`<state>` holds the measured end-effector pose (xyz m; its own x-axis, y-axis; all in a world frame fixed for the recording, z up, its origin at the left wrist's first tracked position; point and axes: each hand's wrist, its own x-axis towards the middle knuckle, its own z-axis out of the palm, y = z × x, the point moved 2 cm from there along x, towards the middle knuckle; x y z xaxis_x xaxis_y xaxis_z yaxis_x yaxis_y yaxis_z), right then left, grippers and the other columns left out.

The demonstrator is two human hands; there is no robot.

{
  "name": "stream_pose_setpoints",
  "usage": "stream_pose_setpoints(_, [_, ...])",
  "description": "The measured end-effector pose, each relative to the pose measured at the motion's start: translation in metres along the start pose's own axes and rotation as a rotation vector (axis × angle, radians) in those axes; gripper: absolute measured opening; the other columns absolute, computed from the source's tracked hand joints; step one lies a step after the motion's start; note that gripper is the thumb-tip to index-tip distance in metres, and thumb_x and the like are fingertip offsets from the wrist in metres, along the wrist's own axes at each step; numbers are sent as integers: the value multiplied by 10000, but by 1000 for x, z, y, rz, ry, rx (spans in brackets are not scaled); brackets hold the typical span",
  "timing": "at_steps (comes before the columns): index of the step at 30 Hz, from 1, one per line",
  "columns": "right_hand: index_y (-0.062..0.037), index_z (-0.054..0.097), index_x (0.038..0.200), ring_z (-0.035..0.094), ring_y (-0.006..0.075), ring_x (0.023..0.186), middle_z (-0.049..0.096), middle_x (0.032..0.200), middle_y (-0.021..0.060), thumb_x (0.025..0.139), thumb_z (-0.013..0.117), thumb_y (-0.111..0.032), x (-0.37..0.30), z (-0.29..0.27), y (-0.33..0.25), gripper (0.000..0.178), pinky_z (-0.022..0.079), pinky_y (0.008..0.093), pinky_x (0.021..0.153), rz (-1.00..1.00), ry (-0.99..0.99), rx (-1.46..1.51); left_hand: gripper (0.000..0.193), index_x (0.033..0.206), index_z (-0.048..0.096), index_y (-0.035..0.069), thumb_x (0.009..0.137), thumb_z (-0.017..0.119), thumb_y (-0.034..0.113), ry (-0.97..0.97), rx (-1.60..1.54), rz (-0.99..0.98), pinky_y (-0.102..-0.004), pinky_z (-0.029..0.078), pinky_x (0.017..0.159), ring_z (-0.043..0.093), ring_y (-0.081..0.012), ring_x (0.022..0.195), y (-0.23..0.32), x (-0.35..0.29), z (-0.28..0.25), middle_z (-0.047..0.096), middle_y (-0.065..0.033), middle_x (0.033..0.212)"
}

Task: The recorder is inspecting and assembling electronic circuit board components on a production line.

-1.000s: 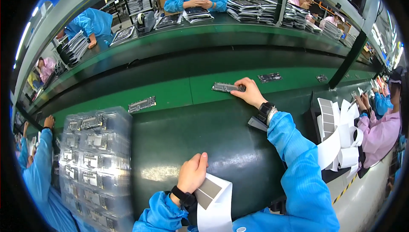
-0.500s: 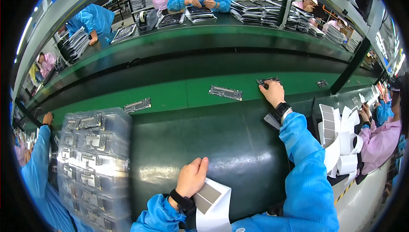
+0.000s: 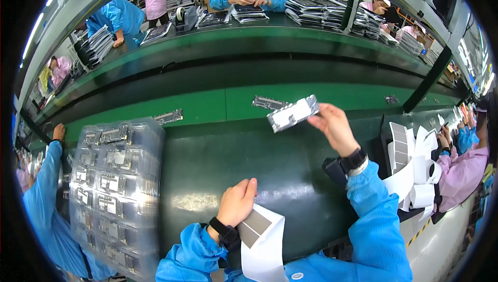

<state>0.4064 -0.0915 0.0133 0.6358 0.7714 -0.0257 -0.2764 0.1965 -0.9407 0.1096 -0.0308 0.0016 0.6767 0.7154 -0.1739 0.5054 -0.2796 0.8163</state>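
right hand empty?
No, the right hand grips one end of a flat silvery part in its fingers, lifted clear above the green belt.

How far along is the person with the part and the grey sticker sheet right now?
Done: the right hand holds a flat metal part lifted above the green belt. In hand: the left hand rests on the white sticker sheet with grey rectangles; none is peeled. Left: other parts lie on the belt, and a stack of clear trays sits to the left.
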Motion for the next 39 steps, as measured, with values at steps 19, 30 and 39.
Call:
stream_pose_setpoints(19, [3, 601, 960, 579, 273, 817, 570, 933, 144, 786, 649, -53, -172, 52, -8, 189, 476, 361, 689, -372, -118, -960, 465, 925, 567, 36, 1004, 249, 366, 13, -234, 27, -345, 458, 647, 606, -221, 634, 9, -8, 11, 634, -98, 654])
stream_pose_setpoints(30, [-21, 634, 1015, 587, 294, 837, 581, 928, 104, 765, 695, -98, -166, 100, 22, 269, 493, 377, 725, -410, -594, -836, 453, 1008, 542, 41, 1016, 219, 358, 123, -375, 160, -340, 471, 626, 616, -229, 637, 13, -14, 15, 642, -106, 682])
stream_pose_setpoints(39, [-22, 656, 989, 626, 264, 811, 606, 950, 91, 729, 698, -40, -166, 101, 29, 264, 521, 337, 687, -374, -620, -885, 364, 1053, 508, 31, 1017, 276, 309, 100, -294, 167, -329, 473, 591, 611, -222, 606, 19, -15, 16, 624, -105, 697])
